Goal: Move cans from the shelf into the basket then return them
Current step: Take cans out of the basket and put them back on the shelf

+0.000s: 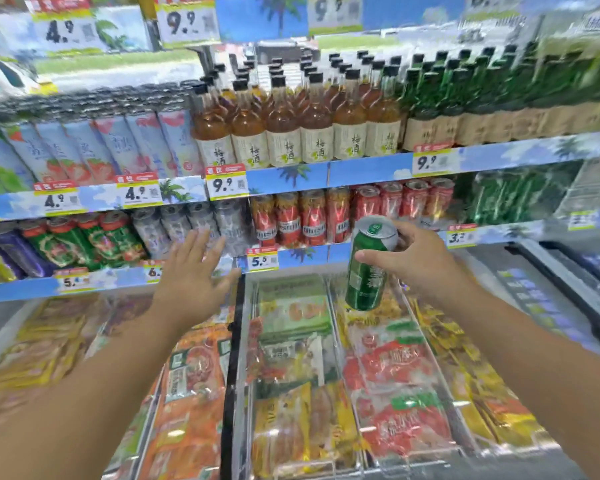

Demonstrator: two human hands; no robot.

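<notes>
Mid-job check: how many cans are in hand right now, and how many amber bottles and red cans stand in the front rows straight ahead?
green can, gripped by the right hand: 1
amber bottles, front row: 6
red cans, front row: 8
Total: 15

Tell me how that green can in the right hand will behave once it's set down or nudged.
The green can is a smooth metal cylinder, so on its side it would probably roll. It looks tall and narrow, so standing it may tip if bumped. Its glossy wall could be slippery; the right hand wraps it near the top, a grip that seems secure enough.
</notes>
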